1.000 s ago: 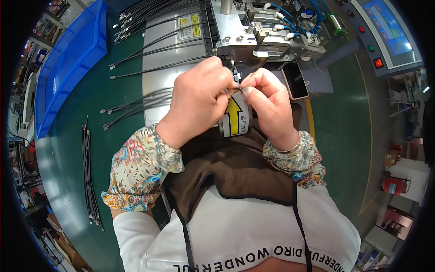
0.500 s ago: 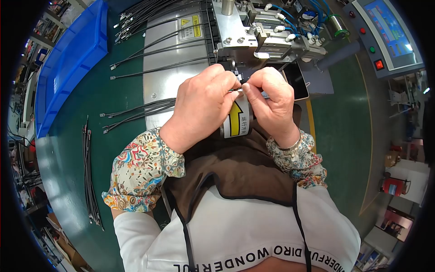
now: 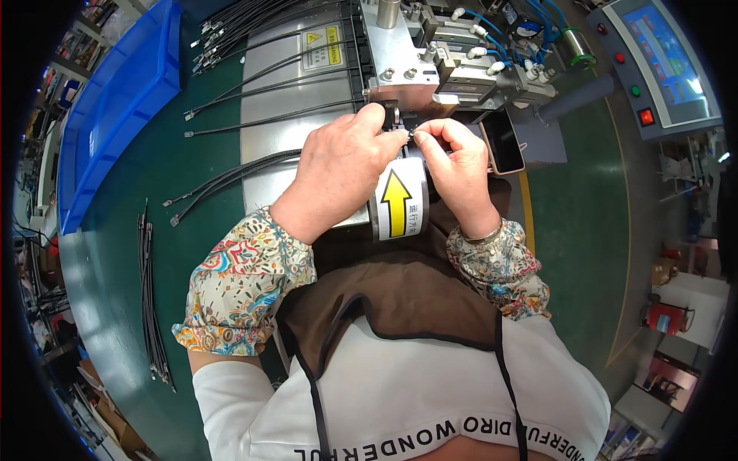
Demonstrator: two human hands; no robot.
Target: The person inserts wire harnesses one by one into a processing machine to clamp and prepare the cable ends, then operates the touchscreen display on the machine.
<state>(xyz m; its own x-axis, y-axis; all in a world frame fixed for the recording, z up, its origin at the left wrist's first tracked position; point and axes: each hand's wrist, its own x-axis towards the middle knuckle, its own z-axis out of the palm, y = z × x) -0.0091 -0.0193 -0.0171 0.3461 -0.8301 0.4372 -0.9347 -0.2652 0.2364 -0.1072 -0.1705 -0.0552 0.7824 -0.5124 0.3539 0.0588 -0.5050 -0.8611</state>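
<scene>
My left hand (image 3: 337, 167) is closed at the front of the machine, its thumb and index finger pinching the end of a black cable. A bundle of black cables (image 3: 234, 178) runs out to the left from beneath this hand. My right hand (image 3: 460, 163) is closed too, its fingertips pinched at the small dark cable end (image 3: 410, 136) between both hands. Fingers partly hide that end. Just below my fingertips is a curved white label with a yellow arrow (image 3: 397, 201). More black cables (image 3: 269, 113) lie across the metal plate (image 3: 265, 86), held in a row at the machine.
A blue tray (image 3: 123, 115) stands at the left on the green table (image 3: 207, 253). Another cable bundle (image 3: 149, 307) lies in front of it. Pneumatic cylinders (image 3: 473, 77) sit behind my hands, a phone-like dark panel (image 3: 503, 142) beside them, and a control screen (image 3: 665, 58) at upper right.
Both hands have shifted slightly toward the machine's row of cables, and my right hand has lowered a little. The arrow label shows more fully. The bundle under my left hand has moved slightly left.
</scene>
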